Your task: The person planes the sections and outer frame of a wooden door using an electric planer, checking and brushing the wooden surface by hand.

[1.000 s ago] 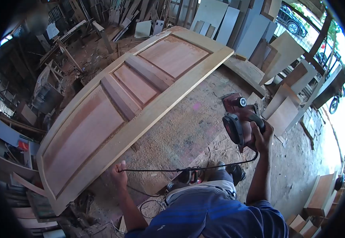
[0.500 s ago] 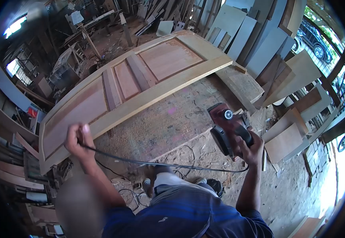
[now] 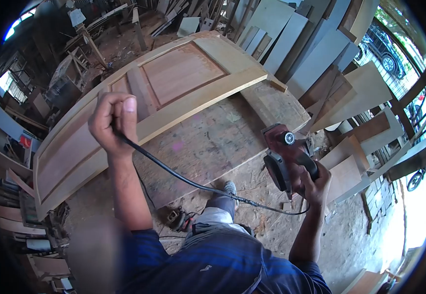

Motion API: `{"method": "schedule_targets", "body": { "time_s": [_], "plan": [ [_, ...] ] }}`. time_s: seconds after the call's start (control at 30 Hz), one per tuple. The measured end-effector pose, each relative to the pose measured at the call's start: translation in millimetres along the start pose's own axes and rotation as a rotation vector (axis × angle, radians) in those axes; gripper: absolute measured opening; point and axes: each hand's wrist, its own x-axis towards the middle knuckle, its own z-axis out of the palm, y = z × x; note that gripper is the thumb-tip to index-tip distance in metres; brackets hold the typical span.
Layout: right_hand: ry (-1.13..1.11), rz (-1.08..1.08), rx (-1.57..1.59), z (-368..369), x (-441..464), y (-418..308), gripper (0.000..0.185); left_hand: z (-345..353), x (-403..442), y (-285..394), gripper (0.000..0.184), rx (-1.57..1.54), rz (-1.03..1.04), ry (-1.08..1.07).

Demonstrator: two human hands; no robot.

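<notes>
My right hand [image 3: 317, 187] is wrapped round the rear handle of a dark red electric planer [image 3: 282, 156], lifted off to the right of the bench. A black power cord [image 3: 171, 172] runs from the planer's side across my body. My left hand [image 3: 114, 122] is closed on that cord and raised in front of a panelled wooden door [image 3: 200, 108]. The door lies flat on a worn workbench [image 3: 205, 142], with its pale near edge facing me.
Boards and panels [image 3: 284, 44] lean at the back right, and more sheets [image 3: 343, 171] stand to the right. Another corded power tool [image 3: 178, 219] lies on the floor near my feet. Wood offcuts are stacked at the left.
My left hand has risen and moved right, lifting the cord higher. The planer has shifted slightly right in my right hand. My view has moved, and one foot has stepped forward.
</notes>
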Motion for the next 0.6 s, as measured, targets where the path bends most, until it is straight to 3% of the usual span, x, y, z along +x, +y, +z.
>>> {"method": "schedule_targets", "body": {
  "time_s": [0.13, 0.23, 0.33, 0.37, 0.47, 0.5, 0.6],
  "plan": [
    [-0.050, -0.019, -0.010, 9, 80, 26, 0.039, 77, -39, -68, 0.020, 0.007, -0.304, -0.221],
    [-0.122, -0.022, -0.068, 18, 151, 41, 0.039, 153, -80, -141, 0.024, -0.018, -0.512, -0.160],
    [-0.175, 0.140, -0.146, 24, 213, 41, 0.039, 206, -119, -195, 0.027, 0.014, -0.725, -0.215],
    [-0.192, 0.152, -0.183, 23, 234, 37, 0.038, 211, -126, -208, 0.041, 0.141, -0.867, -0.419],
    [-0.175, 0.109, -0.125, 24, 285, 55, 0.037, 241, -177, -252, 0.055, 0.474, -0.527, -0.470],
    [-0.165, 0.131, -0.107, 26, 300, 55, 0.036, 241, -171, -247, 0.063, 0.412, -0.735, -0.616],
    [-0.151, 0.167, -0.073, 27, 346, 66, 0.037, 245, -198, -254, 0.065, 0.580, -0.753, -0.542]
  ]
}}
